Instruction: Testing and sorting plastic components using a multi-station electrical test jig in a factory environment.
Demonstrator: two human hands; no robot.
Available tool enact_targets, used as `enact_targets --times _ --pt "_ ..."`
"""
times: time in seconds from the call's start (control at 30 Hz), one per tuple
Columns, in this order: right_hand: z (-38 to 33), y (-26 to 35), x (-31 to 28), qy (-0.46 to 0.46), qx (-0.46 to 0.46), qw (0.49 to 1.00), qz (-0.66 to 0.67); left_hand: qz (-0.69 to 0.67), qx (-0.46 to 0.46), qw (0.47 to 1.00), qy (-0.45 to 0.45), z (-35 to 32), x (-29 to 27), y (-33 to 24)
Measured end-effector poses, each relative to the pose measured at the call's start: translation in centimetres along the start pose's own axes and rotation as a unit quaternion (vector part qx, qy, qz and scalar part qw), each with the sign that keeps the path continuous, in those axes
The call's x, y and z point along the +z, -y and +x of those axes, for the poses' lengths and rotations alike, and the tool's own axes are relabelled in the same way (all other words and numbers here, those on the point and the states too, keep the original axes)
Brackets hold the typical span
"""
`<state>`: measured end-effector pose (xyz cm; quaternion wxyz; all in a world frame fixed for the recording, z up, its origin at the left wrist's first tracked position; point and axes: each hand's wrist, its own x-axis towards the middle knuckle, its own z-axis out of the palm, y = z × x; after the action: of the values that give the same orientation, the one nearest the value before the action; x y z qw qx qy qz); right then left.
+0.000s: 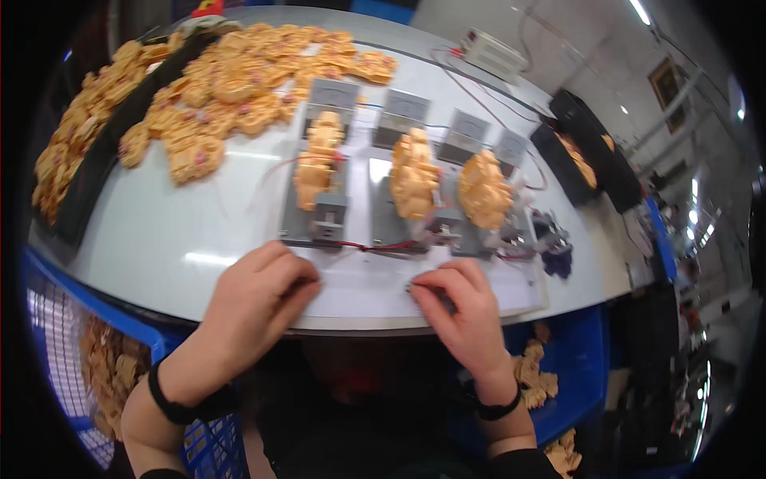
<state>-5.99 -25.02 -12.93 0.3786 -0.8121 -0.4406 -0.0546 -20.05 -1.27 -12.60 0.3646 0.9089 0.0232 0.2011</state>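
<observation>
My left hand is at the front edge of the white table, fingers curled together. Whatever lies between its fingertips, if anything, is hidden. To its right, my right hand pinches thumb against forefinger, with a tiny dark speck at the tips, too small to name. Both hands hover over white paper, just in front of grey test fixtures. Yellow-orange moulded plastic parts sit in them: a left one, a middle one and a right one. Red and black wires run along the fixtures' front.
Many similar yellow parts are heaped at the back left, beside a black-walled tray. A pale instrument box stands at the back. Black bins are on the right. A blue crate and a blue basket flank me below.
</observation>
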Motion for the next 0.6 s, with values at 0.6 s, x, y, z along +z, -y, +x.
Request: enact_targets --times 0.6 --pt "0.1 -0.9 0.4 -0.044 -0.062 0.997 -0.034 -0.005 -0.028 1.000 -0.005 0.5 0.2 -0.9"
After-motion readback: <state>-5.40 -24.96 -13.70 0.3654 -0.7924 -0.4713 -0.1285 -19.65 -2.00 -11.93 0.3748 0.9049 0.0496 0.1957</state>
